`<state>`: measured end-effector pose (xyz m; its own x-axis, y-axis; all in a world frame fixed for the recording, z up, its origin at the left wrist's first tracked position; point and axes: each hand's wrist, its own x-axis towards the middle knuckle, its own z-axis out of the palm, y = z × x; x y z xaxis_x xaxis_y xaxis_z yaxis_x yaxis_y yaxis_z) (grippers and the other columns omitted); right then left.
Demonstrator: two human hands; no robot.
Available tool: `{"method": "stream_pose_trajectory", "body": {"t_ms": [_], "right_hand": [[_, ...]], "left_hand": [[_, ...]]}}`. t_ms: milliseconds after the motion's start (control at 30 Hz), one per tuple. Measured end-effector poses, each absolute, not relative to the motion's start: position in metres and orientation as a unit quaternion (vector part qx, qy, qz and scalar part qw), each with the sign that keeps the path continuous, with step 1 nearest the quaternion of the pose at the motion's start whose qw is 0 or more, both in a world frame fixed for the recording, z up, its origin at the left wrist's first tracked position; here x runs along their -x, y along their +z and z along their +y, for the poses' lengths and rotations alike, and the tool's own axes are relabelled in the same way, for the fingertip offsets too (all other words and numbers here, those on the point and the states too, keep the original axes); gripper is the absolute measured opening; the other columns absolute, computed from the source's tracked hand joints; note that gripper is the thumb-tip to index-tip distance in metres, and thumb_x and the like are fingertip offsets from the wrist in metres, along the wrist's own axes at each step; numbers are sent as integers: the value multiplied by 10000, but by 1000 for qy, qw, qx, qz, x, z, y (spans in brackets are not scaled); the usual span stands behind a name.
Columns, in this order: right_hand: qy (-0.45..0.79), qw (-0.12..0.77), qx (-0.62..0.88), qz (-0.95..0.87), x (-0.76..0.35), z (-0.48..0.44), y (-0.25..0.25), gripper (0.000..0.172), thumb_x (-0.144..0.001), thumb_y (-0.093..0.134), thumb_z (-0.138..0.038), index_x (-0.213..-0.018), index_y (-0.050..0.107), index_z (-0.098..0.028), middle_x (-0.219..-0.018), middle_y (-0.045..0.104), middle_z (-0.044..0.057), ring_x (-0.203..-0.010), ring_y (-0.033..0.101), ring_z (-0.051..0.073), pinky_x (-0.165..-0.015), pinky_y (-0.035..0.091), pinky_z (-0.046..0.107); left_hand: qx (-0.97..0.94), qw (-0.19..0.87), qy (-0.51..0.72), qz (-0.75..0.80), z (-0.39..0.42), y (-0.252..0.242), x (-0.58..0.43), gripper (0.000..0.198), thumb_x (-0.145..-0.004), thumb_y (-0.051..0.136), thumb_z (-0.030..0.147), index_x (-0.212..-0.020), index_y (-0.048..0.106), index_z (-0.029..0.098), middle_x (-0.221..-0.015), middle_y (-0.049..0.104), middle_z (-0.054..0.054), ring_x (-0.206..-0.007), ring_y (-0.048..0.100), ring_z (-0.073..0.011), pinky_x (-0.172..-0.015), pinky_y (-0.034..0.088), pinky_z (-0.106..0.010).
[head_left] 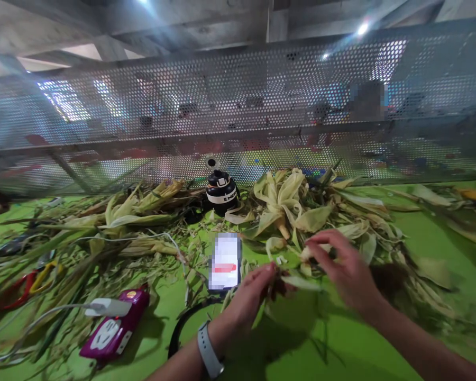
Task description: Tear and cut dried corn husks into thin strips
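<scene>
My left hand (250, 296), with a pale watch strap at the wrist, is closed on a corn husk strip (301, 283) that sticks out to the right of its fingers. My right hand (343, 272) is raised beside it with thumb and fingers pinched together. Whatever lies between those fingertips is too blurred to make out; pale husk shows just behind them. Past both hands, a splayed bunch of corn husks (280, 198) lies with its stub towards me. A lit phone (224, 262) is left of my left hand.
Loose husks (138, 211) cover much of the green table (301, 352). At the left are red-handled scissors (21, 291) and a purple power bank (117, 328) with a white cable. A black bottle (222, 196) stands before the perforated metal screen (238, 106); people show dimly beyond.
</scene>
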<state>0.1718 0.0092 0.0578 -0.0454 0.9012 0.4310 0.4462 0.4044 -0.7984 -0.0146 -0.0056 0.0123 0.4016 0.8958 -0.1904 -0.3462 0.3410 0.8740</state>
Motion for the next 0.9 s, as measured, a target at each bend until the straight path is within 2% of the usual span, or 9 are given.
{"method": "stream_pose_trajectory", "body": {"t_ms": [67, 133, 200, 300, 567, 667, 767, 833, 900], "right_hand": [[217, 493, 480, -692, -173, 3, 66, 234, -898, 512, -358, -736, 566, -198, -713, 545, 6, -652, 521, 152, -617, 426, 268], [255, 415, 460, -742, -168, -4, 65, 333, -924, 451, -363, -645, 523, -197, -627, 516, 0, -581, 489, 144, -546, 394, 255], [284, 313, 452, -786, -157, -10, 55, 299, -907, 483, -386, -708, 584, -186, -714, 584, 28, -671, 531, 167, -612, 415, 273], [353, 276, 426, -786, -142, -12, 35, 246, -888, 515, -398, -876, 621, -176, -887, 637, 56, -812, 560, 188, -733, 434, 293], [484, 236, 409, -737, -136, -11, 24, 279, -867, 480, -356, -649, 474, -182, -630, 458, -31, -612, 446, 122, -573, 371, 224], [481, 223, 416, -739, -145, -9, 34, 291, -856, 482, -376, -642, 501, -181, -617, 492, -25, -603, 473, 129, -567, 380, 231], [404, 258, 473, -739, -157, 10, 43, 290, -877, 425, -392, -790, 602, -179, -753, 622, 28, -721, 570, 181, -665, 443, 280], [271, 314, 551, -724, -160, 34, 44, 329, -875, 397, -405, -960, 608, -167, -942, 646, 86, -876, 591, 228, -791, 455, 337], [117, 290, 591, -744, -155, 65, 41, 536, -774, 541, -402, -1237, 504, -134, -1275, 519, 162, -1170, 475, 305, -979, 361, 408]], "left_hand": [[-356, 733, 477, 329, -4, 12, 15, 332, -828, 588, 467, -945, 640, 161, -935, 727, -87, -916, 649, -202, -817, 438, -304], [-348, 719, 515, 312, -3, 11, 15, 262, -827, 619, 401, -958, 648, 176, -1027, 717, -83, -1034, 621, -212, -918, 412, -327], [-347, 700, 540, 315, -4, 10, 13, 215, -820, 642, 358, -950, 662, 188, -1023, 717, -61, -1036, 619, -198, -950, 404, -325], [-353, 691, 540, 327, -7, 11, 10, 193, -792, 677, 344, -914, 678, 194, -974, 722, -45, -975, 639, -185, -907, 445, -309], [-330, 683, 551, 346, -7, 18, 9, 235, -692, 766, 339, -847, 707, 172, -924, 743, -83, -998, 652, -227, -947, 446, -352], [-331, 676, 557, 351, -4, 21, 12, 210, -712, 750, 330, -852, 716, 178, -948, 741, -86, -996, 651, -218, -939, 448, -334], [-321, 660, 581, 352, -2, 22, 14, 216, -724, 740, 340, -877, 716, 189, -909, 743, -71, -952, 655, -192, -910, 451, -298], [-326, 651, 590, 348, -1, 21, 14, 231, -739, 729, 343, -912, 713, 190, -877, 740, -63, -917, 655, -178, -881, 453, -276], [-337, 648, 591, 343, -1, 18, 13, 237, -753, 717, 345, -928, 711, 185, -865, 736, -64, -884, 654, -173, -852, 458, -266]]}}
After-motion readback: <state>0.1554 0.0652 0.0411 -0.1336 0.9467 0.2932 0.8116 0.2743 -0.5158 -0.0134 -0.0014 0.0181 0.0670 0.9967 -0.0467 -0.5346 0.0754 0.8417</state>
